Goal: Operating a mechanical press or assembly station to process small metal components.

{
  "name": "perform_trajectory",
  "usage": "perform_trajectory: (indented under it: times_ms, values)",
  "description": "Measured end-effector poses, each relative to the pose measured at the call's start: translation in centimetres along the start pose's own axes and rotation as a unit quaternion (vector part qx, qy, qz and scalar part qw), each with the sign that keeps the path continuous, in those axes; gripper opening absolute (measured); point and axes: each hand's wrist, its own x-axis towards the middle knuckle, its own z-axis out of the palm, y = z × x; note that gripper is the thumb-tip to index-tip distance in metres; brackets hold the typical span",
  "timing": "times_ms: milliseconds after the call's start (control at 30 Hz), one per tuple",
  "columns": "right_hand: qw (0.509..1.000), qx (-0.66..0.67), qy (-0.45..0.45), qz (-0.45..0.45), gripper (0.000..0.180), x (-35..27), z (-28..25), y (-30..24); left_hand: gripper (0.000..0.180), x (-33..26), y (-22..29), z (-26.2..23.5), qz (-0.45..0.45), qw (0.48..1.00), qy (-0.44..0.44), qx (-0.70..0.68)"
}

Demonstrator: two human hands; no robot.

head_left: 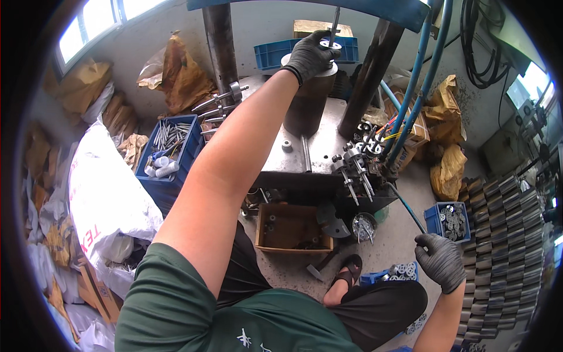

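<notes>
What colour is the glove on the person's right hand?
Grey: the right hand wears a dark grey glove, seen best in the head view.

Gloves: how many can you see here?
2: a dark grey glove on the left hand, at the metal disc; another on the right hand, at the end of the lever. More could be hidden.

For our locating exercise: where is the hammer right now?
In the head view, low, right of centre, the hammer lies on the floor between the brown box and the sandal.
</notes>
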Motion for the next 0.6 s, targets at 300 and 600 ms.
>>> perform_trajectory:
  times_ms: [300, 600]
  values:
    - [0.997, 0.035, -0.05, 0.036, 0.032, -0.2, 0.0, -0.2, 0.059, 0.3, -0.1, -0.1, -0.01, 1.0, -0.014, 0.005]
    - [0.995, 0.041, -0.084, 0.042, 0.035, -0.1, 0.0, -0.4, 0.061, 0.4, -1.0, -0.1, -0.04, 0.993, -0.02, -0.111]
